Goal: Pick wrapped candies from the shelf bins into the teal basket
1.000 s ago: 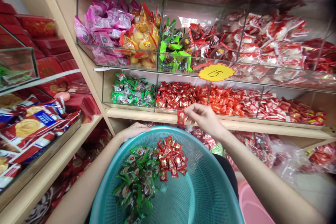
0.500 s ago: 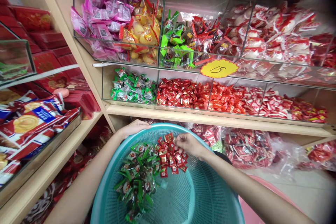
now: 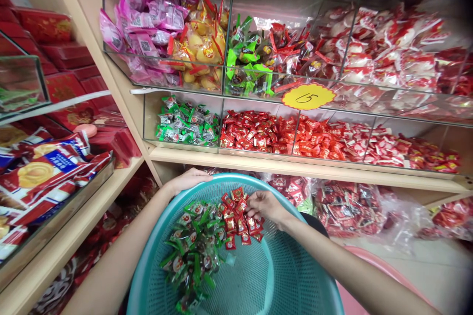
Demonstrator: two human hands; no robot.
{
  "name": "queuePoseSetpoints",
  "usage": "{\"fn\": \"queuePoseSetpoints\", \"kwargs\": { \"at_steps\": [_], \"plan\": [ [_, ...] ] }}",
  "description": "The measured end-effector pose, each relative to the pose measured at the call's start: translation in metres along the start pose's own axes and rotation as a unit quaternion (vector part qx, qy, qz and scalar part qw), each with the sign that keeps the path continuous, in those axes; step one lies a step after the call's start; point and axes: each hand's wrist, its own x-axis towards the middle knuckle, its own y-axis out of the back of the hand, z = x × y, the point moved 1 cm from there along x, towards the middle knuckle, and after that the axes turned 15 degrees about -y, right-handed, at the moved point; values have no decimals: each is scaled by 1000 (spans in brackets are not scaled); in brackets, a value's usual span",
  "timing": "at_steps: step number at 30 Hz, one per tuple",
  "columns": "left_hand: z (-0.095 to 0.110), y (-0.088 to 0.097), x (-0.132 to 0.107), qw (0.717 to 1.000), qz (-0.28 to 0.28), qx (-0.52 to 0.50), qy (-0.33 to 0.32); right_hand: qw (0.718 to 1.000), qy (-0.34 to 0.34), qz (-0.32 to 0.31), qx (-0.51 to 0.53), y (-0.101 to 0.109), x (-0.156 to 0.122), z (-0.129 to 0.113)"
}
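A teal mesh basket (image 3: 281, 275) sits in front of me. Inside it lie a heap of green-wrapped candies (image 3: 192, 251) and a smaller heap of red-wrapped candies (image 3: 240, 219). My left hand (image 3: 186, 179) grips the basket's far rim, fingers curled over it. My right hand (image 3: 264, 206) is down in the basket on the red candies, its fingers bent and pinched among them; whether it holds one I cannot make out.
Clear bins on a wooden shelf (image 3: 303, 170) hold green candies (image 3: 186, 125), red candies (image 3: 254, 133) and more red-and-white ones. A yellow price tag (image 3: 308, 96) marked 15 hangs above. Biscuit packs (image 3: 44, 172) lie at the left; bagged red sweets (image 3: 343, 204) sit under the shelf.
My right hand came down from the shelf front with a red candy into the basket and now rests on the red heap. The left hand stays on the rim.
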Motion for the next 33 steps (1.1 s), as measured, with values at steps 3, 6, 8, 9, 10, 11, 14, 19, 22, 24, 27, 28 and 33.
{"fn": "queuePoseSetpoints", "kwargs": {
  "at_steps": [3,6,8,9,10,11,14,19,22,24,27,28,33],
  "plan": [
    [2,0,0,1000,-1,0,0,994,58,46,-76,2,6,6],
    [1,-1,0,1000,-4,-5,2,980,108,86,-141,3,8,8],
    [-1,0,0,1000,-6,-5,-1,963,142,121,-195,3,7,6],
    [-1,0,1,1000,-6,-1,-3,956,155,134,-211,3,6,3],
    [-2,1,1,1000,-6,4,-7,952,167,141,-215,4,4,0],
    [-3,1,1,1000,-5,9,-10,949,182,143,-213,6,2,-5],
    [-4,1,1,1000,-8,14,-14,946,226,135,-190,14,-10,-30],
    [-3,0,2,1000,-9,19,-14,922,305,189,-144,42,-27,-101],
    [-1,0,2,1000,-5,24,-9,883,286,311,-204,58,-17,-137],
    [0,0,1,1000,-4,19,-7,875,229,338,-261,63,-2,-152],
    [2,0,0,1000,-3,9,-12,874,142,320,-337,63,21,-163],
    [2,0,-1,1000,-2,7,-15,872,123,314,-354,61,25,-164],
    [2,0,0,1000,0,0,-12,864,82,304,-392,52,26,-170]
  ]
}}
